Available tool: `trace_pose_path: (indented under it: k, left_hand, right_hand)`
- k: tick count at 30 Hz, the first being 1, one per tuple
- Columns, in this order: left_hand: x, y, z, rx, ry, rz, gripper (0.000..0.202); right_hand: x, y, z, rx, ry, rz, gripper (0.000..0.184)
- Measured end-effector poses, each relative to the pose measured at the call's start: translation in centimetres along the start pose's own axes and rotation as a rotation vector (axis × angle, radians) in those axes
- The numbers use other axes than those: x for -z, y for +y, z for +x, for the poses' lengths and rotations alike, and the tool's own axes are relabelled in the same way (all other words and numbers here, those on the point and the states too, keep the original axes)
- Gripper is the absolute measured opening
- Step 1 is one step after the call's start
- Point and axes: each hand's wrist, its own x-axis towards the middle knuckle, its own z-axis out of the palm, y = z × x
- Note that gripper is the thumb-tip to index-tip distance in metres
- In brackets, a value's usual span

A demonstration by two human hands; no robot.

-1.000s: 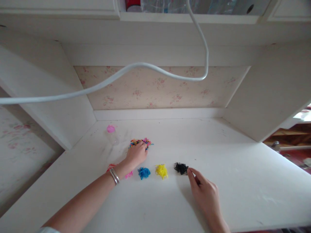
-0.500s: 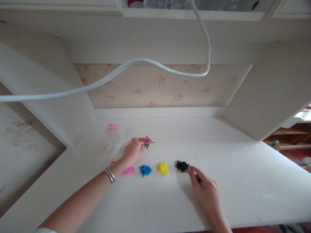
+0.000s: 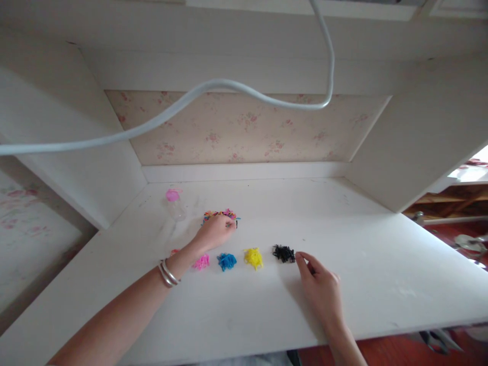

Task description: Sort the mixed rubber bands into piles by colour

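My left hand (image 3: 215,232), with a silver bangle on the wrist, reaches into a mixed heap of small coloured bands (image 3: 221,215); its fingers are curled in a pinch at the heap's right edge. Nearer to me lies a row of sorted little piles: pink (image 3: 201,262), blue (image 3: 226,261), yellow (image 3: 253,257) and black (image 3: 283,253). My right hand (image 3: 318,284) rests on the desk (image 3: 381,264) with its fingertips pinched together, touching the right edge of the black pile.
A small clear bottle with a pink cap (image 3: 174,203) lies at the back left. A white cable (image 3: 213,94) hangs across the view above the desk. White side panels wall the desk on both sides; the floor shows at the right.
My left hand has shifted slightly right along the mixed heap, pinching at its right edge. The right hand stays by the black pile. The camera has tilted down a little.
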Motion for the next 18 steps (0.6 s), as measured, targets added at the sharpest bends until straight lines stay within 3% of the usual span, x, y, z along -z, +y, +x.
trace_pose_path:
  k: [10, 18]
  left_hand:
    - [-4.1, 8.2, 0.0, -0.101, -0.148, 0.116, 0.029]
    - [-5.5, 10.0, 1.6, -0.056, -0.284, 0.156, 0.024]
  right_hand:
    - [-0.2, 0.0, 0.0, -0.012, 0.008, 0.044, 0.048]
    - [-0.1, 0.1, -0.1, -0.003, -0.004, 0.079, 0.047]
